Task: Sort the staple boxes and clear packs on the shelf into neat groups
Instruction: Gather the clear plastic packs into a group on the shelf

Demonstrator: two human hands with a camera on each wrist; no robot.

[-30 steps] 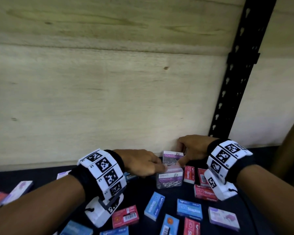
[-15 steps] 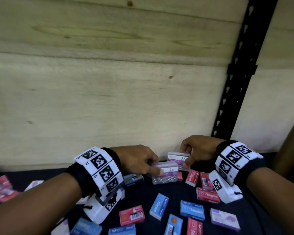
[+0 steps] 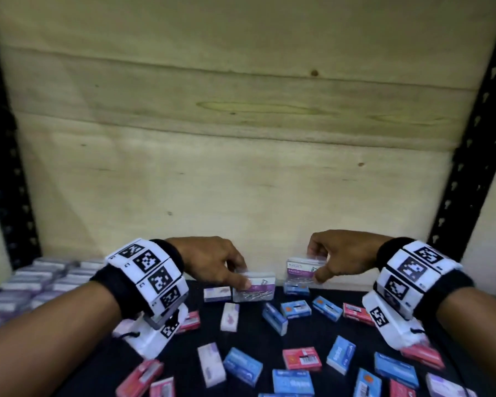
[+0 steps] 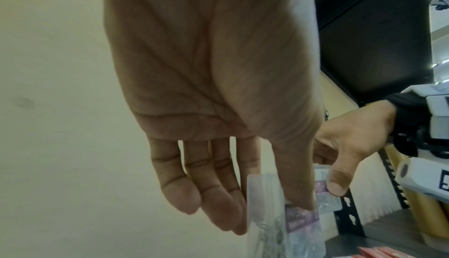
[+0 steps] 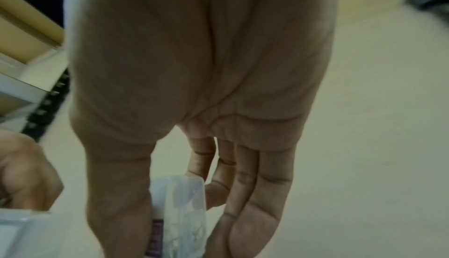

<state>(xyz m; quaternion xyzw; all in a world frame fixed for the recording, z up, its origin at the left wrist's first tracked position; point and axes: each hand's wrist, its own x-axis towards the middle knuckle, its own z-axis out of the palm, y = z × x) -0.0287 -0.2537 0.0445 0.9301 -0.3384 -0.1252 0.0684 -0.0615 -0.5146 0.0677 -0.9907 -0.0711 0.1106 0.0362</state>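
Left hand (image 3: 212,260) pinching a clear pack (image 3: 254,290) of paper clips, thumb on front; right hand (image 3: 338,255) pinching a second clear pack (image 3: 302,270) beside it, both just above scattered staple boxes (image 3: 301,359) on the dark shelf (image 3: 184,351)

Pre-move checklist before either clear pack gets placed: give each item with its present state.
1. Left hand pinches its clear pack: ok.
2. Right hand pinches the second clear pack: ok.
3. The two packs are apart: ok.
4. Packs are shut: cannot tell.
5. Stacked packs at far left offer a group to join: ok.
6. Loose staple boxes on the shelf are grouped: not ok.
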